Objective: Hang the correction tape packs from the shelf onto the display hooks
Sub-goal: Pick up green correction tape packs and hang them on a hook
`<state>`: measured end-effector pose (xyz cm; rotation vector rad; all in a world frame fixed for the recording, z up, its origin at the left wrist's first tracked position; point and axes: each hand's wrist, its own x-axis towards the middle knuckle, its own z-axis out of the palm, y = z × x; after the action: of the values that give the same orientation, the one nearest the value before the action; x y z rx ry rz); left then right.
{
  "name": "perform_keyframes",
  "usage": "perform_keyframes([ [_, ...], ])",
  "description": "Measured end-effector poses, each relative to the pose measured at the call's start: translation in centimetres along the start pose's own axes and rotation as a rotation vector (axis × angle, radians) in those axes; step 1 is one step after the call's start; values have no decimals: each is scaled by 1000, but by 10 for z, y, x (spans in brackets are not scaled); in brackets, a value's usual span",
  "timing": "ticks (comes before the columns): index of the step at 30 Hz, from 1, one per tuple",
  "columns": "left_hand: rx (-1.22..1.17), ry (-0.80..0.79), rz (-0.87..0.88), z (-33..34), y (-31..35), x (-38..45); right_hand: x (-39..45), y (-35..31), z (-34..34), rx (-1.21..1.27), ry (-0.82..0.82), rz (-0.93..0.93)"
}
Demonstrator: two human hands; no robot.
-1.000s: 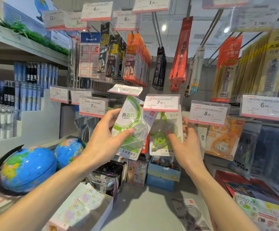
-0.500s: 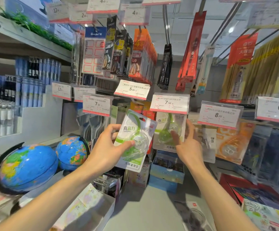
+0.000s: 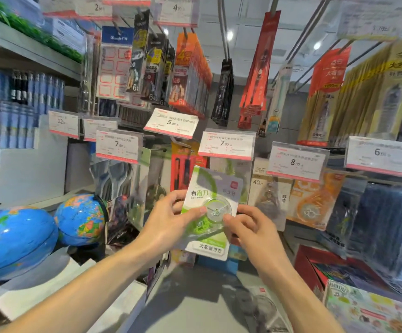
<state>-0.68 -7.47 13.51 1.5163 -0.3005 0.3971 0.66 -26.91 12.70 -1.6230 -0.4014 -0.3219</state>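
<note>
A green-and-white correction tape pack [image 3: 209, 241] with a clear round blister is held upright in front of the display. My left hand [image 3: 171, 219] grips its left edge, thumb across the blister. My right hand [image 3: 245, 227] pinches its right side. Just behind and above it, more green correction tape packs [image 3: 231, 164] hang under the 7.90 price tag [image 3: 226, 144]. The hook behind that tag is hidden by the tag and the packs.
Two blue globes [image 3: 15, 241] stand at the left. An orange tape pack [image 3: 312, 203] hangs under the 8.00 tag at the right. Red pen packs [image 3: 183, 164] hang just left of the held pack. Colourful boxes [image 3: 372, 308] lie at the lower right on the grey shelf [image 3: 195, 308].
The pack has moved right and down in front of the 7.90 hook's packs. My right hand left the hanging packs and took hold of the held pack's right side.
</note>
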Motion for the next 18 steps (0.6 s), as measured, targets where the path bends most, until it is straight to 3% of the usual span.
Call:
perform_keyframes([
  [4, 47, -51, 55, 4, -2, -4, -5, -2, -1, 121, -40, 59],
  [7, 290, -53, 168, 1, 0, -8, -7, -4, -8, 105, -48, 38],
  [11, 688, 203, 455, -12, 23, -3, -10, -10, -21, -28, 11, -76],
  [15, 913, 260, 792, -14, 61, 8, -12, -15, -27, -89, 29, -125],
  [18, 1090, 293, 953, -10, 81, 16, -14, -18, -28, -114, 35, -150],
])
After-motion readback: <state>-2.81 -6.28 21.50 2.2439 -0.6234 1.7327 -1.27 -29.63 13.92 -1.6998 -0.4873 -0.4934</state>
